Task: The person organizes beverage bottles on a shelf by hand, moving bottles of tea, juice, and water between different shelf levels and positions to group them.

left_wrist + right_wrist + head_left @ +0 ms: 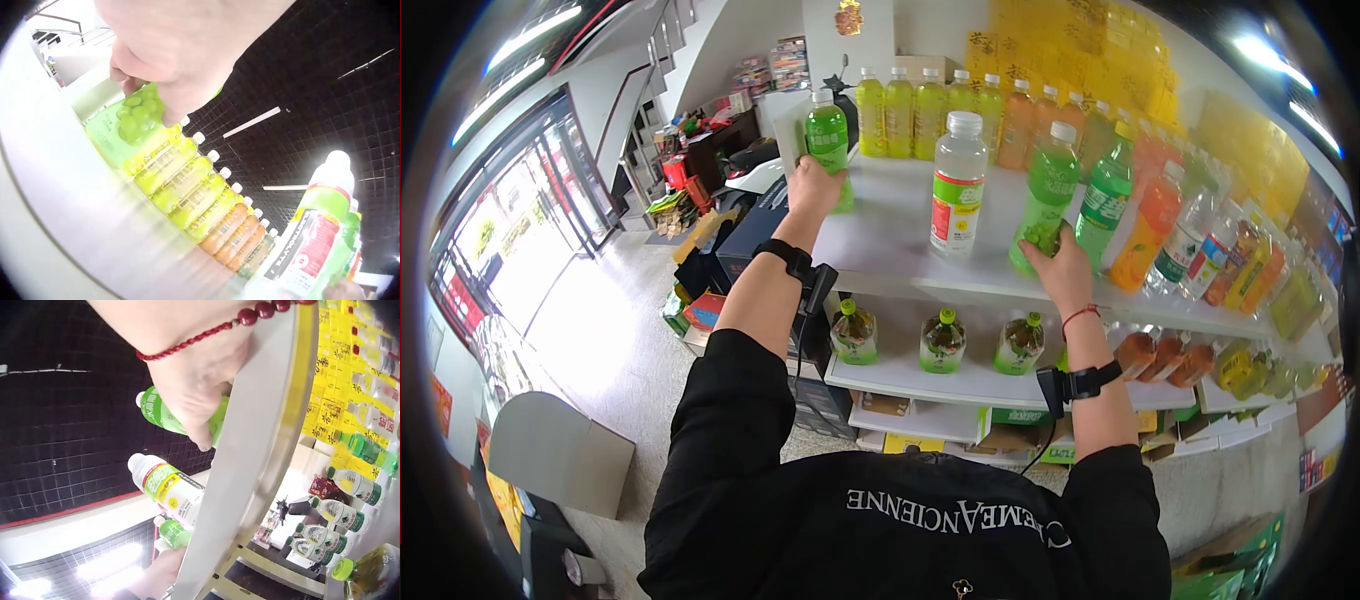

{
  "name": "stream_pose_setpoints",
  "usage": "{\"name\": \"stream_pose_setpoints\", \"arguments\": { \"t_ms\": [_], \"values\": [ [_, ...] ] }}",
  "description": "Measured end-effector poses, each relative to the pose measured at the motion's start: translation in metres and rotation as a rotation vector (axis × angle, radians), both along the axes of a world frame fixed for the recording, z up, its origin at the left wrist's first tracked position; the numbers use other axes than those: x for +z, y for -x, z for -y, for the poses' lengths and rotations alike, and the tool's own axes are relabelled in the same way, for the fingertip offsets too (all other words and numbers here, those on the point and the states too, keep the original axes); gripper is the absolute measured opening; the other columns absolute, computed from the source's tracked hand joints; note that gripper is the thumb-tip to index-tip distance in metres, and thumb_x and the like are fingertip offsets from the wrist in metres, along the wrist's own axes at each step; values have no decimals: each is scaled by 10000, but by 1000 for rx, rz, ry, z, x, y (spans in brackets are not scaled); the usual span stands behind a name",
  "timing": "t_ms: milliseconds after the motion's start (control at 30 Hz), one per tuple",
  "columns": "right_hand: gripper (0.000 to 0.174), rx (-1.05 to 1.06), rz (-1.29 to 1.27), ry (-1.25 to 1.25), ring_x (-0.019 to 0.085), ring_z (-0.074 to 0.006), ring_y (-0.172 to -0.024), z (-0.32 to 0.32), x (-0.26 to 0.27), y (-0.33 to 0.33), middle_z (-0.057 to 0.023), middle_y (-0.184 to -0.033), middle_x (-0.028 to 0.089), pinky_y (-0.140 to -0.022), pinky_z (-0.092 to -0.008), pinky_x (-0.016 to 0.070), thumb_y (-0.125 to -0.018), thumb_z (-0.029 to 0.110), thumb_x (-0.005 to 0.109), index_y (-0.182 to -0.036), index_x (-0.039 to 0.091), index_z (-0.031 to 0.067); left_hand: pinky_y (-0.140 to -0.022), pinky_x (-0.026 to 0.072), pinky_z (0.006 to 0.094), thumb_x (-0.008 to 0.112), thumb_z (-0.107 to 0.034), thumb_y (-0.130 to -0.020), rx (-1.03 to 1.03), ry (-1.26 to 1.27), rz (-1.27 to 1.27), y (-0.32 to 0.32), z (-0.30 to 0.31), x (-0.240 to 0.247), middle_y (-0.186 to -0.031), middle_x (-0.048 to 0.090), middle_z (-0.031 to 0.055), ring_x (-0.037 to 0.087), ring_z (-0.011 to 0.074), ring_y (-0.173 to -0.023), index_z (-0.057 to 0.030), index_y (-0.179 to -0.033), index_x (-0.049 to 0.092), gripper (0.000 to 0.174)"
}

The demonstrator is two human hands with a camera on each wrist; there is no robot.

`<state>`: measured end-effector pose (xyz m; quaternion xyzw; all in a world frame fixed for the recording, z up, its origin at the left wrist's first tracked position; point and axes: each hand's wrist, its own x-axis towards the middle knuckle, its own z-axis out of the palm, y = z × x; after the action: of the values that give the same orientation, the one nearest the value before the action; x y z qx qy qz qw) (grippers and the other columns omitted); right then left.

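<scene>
My left hand (816, 186) grips a green grape-drink bottle (827, 137) at the left end of the top shelf, standing upright; grapes on its label (139, 117) show in the left wrist view. With my right hand (1060, 262) I hold a second green bottle (1054, 180) low on its body, near the shelf's front edge; it leans slightly. Between the two stands a clear electrolyte drink bottle (958, 190) with a white cap, touched by neither hand. A green soda bottle (1106, 190) is just right of my right hand.
Behind, a row of yellow-green bottles (900, 112) and orange ones (1015, 125) lines the top shelf (880, 235). Orange drink (1148, 230) and water bottles continue rightward. Green-capped bottles (943, 342) stand on the shelf below. Dark boxes (755, 245) sit left of the shelf.
</scene>
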<state>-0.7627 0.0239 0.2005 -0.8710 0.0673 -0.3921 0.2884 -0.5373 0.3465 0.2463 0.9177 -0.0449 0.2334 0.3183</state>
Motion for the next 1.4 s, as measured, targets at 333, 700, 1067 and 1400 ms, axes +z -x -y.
{"name": "stream_pose_setpoints", "arguments": {
  "t_ms": [333,700,1067,1400],
  "values": [
    [576,-36,-13,11,647,-380,-948,-4,4,6,-196,-1025,683,-803,-434,525,-793,388,735,-1212,551,38,-888,477,449,731,-369,-799,-203,82,176,53,-17,-13,-1109,594,273,591,418,-1048,81,-1117,480,605],
    [644,-78,-122,11,654,-373,-958,2,3,5,-215,-1023,678,-835,-433,517,-787,456,715,-1220,541,12,-809,489,386,729,-196,-838,-558,374,369,77,-13,-46,-1036,607,170,621,311,-925,20,-1217,492,497],
    [540,-82,191,-22,654,-369,-877,-4,-9,7,-197,-988,667,-764,-425,533,-781,370,745,-1150,565,18,-717,439,324,704,-312,-884,-297,158,353,67,-22,-68,-1130,566,154,547,245,-917,30,-1322,477,600],
    [211,42,315,-117,667,-223,-834,62,-91,183,-84,-964,662,-726,-317,537,-831,91,702,-1032,640,64,-876,441,415,676,-144,-889,-233,-38,760,141,-12,-109,-1223,548,172,542,309,-1033,-7,-1353,457,531]
  ]
}}
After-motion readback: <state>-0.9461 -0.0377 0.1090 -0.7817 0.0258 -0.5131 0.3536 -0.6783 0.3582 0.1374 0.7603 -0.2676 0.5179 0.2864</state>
